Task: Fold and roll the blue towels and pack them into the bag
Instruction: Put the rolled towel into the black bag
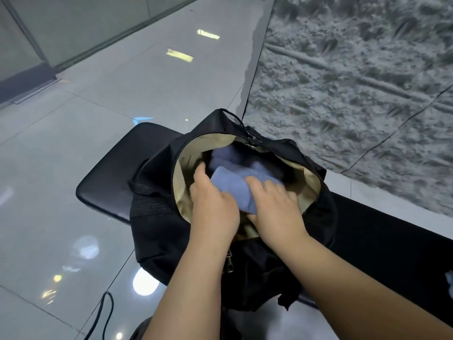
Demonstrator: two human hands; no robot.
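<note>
On the black table sits the open bag, its tan lining spread wide. Inside, other towels already lie at the back. A rolled towel rests on top at the mouth, with the left hand and right hand curled round its 2 sides. Best to press it down evenly beside the others, keeping the roll tight so it does not unwind.

Both forearms are bare to the frame's edge, with no sleeves; the left hand and right hand are bare too.
</note>
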